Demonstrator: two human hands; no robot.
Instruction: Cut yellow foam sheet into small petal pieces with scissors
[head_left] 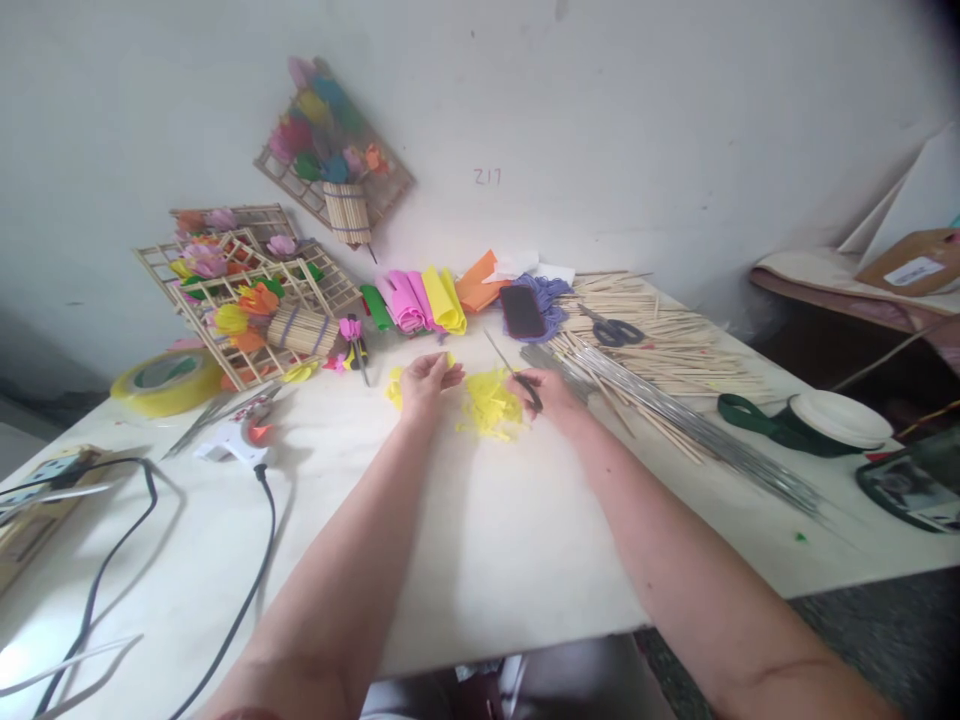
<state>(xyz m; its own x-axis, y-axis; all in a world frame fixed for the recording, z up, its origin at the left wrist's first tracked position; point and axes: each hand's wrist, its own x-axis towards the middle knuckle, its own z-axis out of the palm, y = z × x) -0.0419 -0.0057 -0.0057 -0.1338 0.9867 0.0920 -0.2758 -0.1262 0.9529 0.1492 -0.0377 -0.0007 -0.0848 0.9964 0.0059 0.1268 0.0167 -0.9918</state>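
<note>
My left hand (426,385) is over the middle of the table, its fingers pinched on a small yellow piece of paper (450,358). To its right, my right hand (551,395) is closed around the handles of a pair of scissors (498,350), whose blades point up and to the left. A heap of yellow paper scraps (487,408) lies between my two hands. More yellow pieces (394,388) show just left of my left hand, partly covered by it. The material looks like crepe paper, and the held piece is too small to show its exact shape.
Paper rolls (448,300), a phone (522,311) on purple yarn (553,300) and other scissors (616,330) lie behind. Sticks (675,350) and wires (697,440) spread right, near green ribbon (750,412). Left are a corded glue gun (234,440), tape (166,380) and flower-decked frames (259,300).
</note>
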